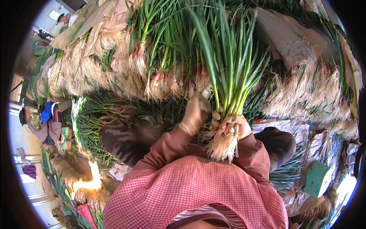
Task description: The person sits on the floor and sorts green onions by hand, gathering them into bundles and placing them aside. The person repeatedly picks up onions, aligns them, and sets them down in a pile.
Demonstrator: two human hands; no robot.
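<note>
A bunch of green onions [233,82] stands upright in front of my chest, its long green leaves fanning upward and its pale stringy roots hanging down. My right hand [240,126] is wrapped round the white bulb end of it. Just left of the bunch is my left hand [196,113], raised near the bulbs; motion blurs its fingers, so their grip does not show. Behind both hands, a long heap of green onions [171,63] lies with reddish-white bulbs and roots toward me.
Brown paper sheets [101,28] cover parts of the heap. My camouflage-trousered knees [122,143] flank the work, with loose green onions [97,126] at left. A green plastic container [318,178] sits at lower right. Another person [66,18] is at far upper left.
</note>
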